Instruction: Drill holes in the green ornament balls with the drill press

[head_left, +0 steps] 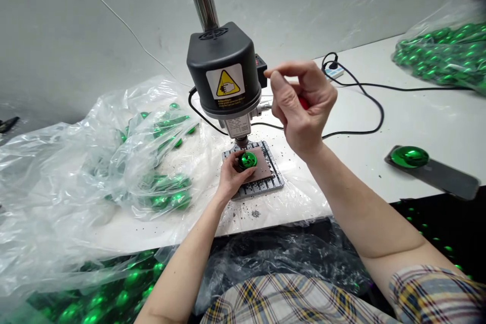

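A small black bench drill press (224, 71) stands before me with its bit down at a shiny green ball (248, 160). My left hand (232, 174) is closed around the ball's left and front side, thumb and fingers pressing it on a brown board (264, 164). That board lies on the slotted metal base plate (279, 178). Raised at the right of the drill head, my right hand (304, 106) is curled around a red knob (304, 103) at the end of the lever. The knob is mostly hidden; thumb and index finger point toward the switch box (261, 70).
Clear plastic bags (94, 157) with green balls spread over the left of the table. Another bag of green balls (448, 55) lies far right. A green ball (410, 156) rests on a phone (448, 177). A black cable (374, 96) runs to a power strip (336, 72). Dark shavings surround the base.
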### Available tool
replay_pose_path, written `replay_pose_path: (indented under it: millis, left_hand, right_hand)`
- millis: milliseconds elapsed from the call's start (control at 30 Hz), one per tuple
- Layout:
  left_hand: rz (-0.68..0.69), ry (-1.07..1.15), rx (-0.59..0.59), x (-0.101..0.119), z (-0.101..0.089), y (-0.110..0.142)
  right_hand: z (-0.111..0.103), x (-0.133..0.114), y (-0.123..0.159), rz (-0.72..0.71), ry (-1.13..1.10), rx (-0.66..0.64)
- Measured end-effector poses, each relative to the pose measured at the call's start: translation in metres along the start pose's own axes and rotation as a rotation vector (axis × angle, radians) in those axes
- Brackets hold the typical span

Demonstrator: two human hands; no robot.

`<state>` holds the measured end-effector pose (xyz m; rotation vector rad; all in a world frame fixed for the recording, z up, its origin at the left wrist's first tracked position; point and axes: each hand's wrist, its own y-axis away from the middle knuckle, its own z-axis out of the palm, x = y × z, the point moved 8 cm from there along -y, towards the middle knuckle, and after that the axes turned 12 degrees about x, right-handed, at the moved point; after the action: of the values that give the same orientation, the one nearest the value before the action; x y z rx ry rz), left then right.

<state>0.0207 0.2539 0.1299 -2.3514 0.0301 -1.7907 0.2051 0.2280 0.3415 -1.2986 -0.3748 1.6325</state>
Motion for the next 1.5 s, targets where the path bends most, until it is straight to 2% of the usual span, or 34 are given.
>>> replay_pose_path:
  millis: [200, 400, 533, 633, 733, 867, 967, 1000, 1067, 1100, 1167, 1233, 1267, 1333, 1400, 1467, 1500]
  left_hand:
    - [0.027, 0.026, 0.006, -0.004, 0.001, 0.0]
    - [0.015, 0.049, -0.001, -0.002, 0.002, 0.0]
    - [0.016, 0.047, -0.002, 0.001, 0.002, 0.001]
    - [0.025, 0.032, -0.003, 0.003, 0.001, 0.001]
    - [0.021, 0.036, -0.009, 0.002, 0.001, 0.002]
    - [0.015, 0.025, -0.004, 0.002, 0.0, 0.003]
    - [0.009, 0.02, -0.006, 0.004, 0.002, -0.001]
    - [0.006, 0.019, -0.007, 0.006, 0.002, -0.002]
    - [0.018, -0.007, 0.023, 0.011, -0.001, 0.001]
    - [0.044, -0.037, 0.061, 0.016, -0.005, 0.006]
    - [0.146, -0.106, 0.135, 0.026, -0.015, 0.029]
    - [0.307, -0.155, 0.108, 0.034, -0.02, 0.069]
    - [0.395, -0.169, 0.02, 0.034, -0.018, 0.095]
    - [0.562, -0.213, -0.258, 0.022, -0.007, 0.151]
    - [0.607, -0.348, -0.544, -0.01, 0.003, 0.2]
    - [0.437, -0.532, -0.678, -0.054, 0.006, 0.221]
    - [0.288, -0.617, -0.683, -0.076, 0.004, 0.222]
  right_hand:
    - [-0.007, -0.006, 0.011, -0.048, -0.108, 0.013]
    - [-0.019, 0.004, 0.021, -0.065, -0.023, -0.004]
    - [-0.021, 0.007, 0.028, -0.213, -0.135, -0.031]
    - [-0.024, 0.007, 0.031, -0.344, -0.231, -0.002]
    - [-0.027, 0.012, 0.035, -0.395, -0.232, 0.009]
    - [-0.026, 0.009, 0.046, -0.45, -0.196, -0.056]
    - [-0.021, 0.004, 0.032, -0.319, -0.228, -0.011]
    - [-0.015, 0.006, 0.021, -0.206, -0.224, -0.002]
    - [-0.001, -0.001, -0.001, -0.123, -0.218, 0.012]
    - [0.008, -0.002, -0.013, -0.072, -0.204, -0.006]
    - [0.025, 0.006, -0.031, 0.127, -0.192, -0.061]
    - [0.033, 0.012, -0.04, 0.231, -0.183, -0.078]
    - [0.034, 0.014, -0.042, 0.243, -0.168, -0.07]
    - [0.031, 0.015, -0.042, 0.229, -0.126, -0.041]
    - [0.028, 0.015, -0.04, 0.218, -0.106, -0.026]
    - [0.027, 0.013, -0.038, 0.208, -0.129, -0.029]
    - [0.027, 0.012, -0.037, 0.2, -0.148, -0.03]
